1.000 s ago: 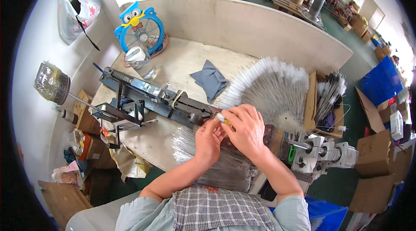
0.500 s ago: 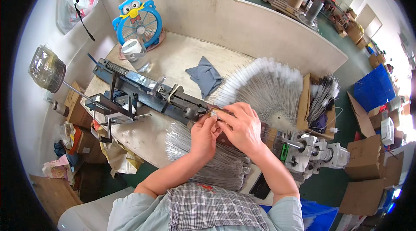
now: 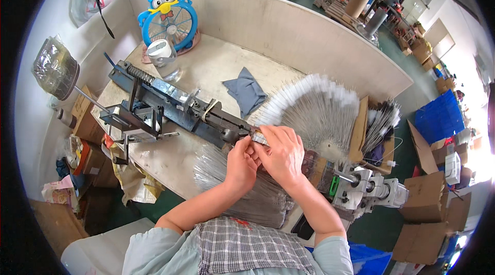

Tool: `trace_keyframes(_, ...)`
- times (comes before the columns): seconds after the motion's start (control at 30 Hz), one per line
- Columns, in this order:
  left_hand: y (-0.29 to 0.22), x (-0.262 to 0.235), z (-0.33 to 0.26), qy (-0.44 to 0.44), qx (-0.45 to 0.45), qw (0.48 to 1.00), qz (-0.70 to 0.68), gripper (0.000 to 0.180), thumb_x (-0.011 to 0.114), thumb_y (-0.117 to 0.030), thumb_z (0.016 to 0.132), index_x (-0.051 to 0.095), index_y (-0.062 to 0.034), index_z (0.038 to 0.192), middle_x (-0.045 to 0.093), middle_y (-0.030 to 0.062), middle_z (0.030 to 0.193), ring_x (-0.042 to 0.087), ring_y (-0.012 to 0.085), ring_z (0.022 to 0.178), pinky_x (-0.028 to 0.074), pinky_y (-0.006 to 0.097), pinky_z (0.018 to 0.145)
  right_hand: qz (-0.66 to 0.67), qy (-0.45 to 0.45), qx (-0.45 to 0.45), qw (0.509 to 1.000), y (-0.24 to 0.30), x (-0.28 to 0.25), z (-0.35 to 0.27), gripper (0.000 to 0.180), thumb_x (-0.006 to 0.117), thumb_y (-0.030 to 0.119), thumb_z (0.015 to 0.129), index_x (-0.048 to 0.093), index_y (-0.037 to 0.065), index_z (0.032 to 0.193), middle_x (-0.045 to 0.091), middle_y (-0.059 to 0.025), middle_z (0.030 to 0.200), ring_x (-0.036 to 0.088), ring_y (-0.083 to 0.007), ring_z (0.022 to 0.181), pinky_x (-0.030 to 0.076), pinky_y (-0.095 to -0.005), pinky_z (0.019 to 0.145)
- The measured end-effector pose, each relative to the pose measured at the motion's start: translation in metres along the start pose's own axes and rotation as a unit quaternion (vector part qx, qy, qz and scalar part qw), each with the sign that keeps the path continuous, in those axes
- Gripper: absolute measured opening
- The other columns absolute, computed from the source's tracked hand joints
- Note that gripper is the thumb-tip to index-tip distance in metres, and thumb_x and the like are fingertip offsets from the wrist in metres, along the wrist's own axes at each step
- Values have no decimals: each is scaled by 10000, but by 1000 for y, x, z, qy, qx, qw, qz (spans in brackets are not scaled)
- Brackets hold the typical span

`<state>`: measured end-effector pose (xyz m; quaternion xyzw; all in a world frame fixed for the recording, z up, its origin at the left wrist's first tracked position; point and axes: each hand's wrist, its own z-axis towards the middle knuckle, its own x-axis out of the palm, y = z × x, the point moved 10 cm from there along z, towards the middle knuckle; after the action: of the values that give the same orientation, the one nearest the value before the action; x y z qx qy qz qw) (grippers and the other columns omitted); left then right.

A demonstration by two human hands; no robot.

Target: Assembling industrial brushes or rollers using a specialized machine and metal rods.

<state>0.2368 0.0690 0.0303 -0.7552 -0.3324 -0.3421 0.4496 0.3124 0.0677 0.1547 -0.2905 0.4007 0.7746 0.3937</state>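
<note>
My left hand (image 3: 243,165) is closed in a pinch at the near end of a long dark metal bench machine (image 3: 180,104). Beside it, my right hand (image 3: 283,155) curls over the same end, its fingers closed around a small white piece (image 3: 261,138) that looks bristly. The fingertips of both hands nearly meet there, and what the left one pinches is hidden. Under my wrists lies a thick bundle of thin metal wires (image 3: 247,197). To the right spreads a fan of wire brushes with white bristle ends (image 3: 314,101).
A crank frame (image 3: 135,125) juts from the machine's left side. Farther back are a blue cartoon fan (image 3: 170,27), a clear jar (image 3: 164,58) and a grey cloth (image 3: 245,92). At right, a carton of brushes (image 3: 359,130) stands behind a silver motor-like unit (image 3: 368,185).
The white piece shows more clearly between my right fingers, and that hand has turned a little. Both hands remain at the machine's end; the whole view has shifted slightly.
</note>
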Motion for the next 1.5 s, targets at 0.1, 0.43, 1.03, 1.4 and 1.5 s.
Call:
trace_keyframes(0.1,4,-5,2,3,1,1000,10,190,463,-216,924,541,-43,919,618,65,912,609,174,858,469,322,810,-52,-26,-7,998,-2,-5,-6,355,715,196,685,647,74,1011,626,-9,972,557,-198,960,426,-361,768)
trace_keyframes(0.43,-2,0,2,-4,48,998,38,108,544,-81,892,559,-15,977,614,67,958,606,142,883,514,276,754,-49,-42,-17,998,-7,-23,-17,187,725,213,705,709,139,876,642,4,924,571,-196,908,421,-341,754)
trace_keyframes(1.03,3,-2,1,-7,25,1000,1,143,493,-118,920,543,-15,1006,602,63,969,605,154,884,506,296,788,-26,-47,-8,999,0,-18,-9,281,735,196,682,685,101,942,652,-5,932,588,-199,890,426,-341,749)
trace_keyframes(1.4,0,0,2,6,31,999,19,176,483,-161,931,543,-17,1012,603,69,979,607,162,878,503,289,772,-27,-34,-5,999,1,-32,-8,229,710,216,707,683,112,910,633,8,922,576,-184,887,412,-332,756)
trace_keyframes(1.5,-3,2,-3,0,13,1000,25,310,415,-287,958,522,-13,1056,595,95,1013,594,189,918,487,325,818,-69,20,15,997,-13,-29,-15,211,716,184,690,680,91,875,638,-10,844,577,-213,850,427,-347,742)
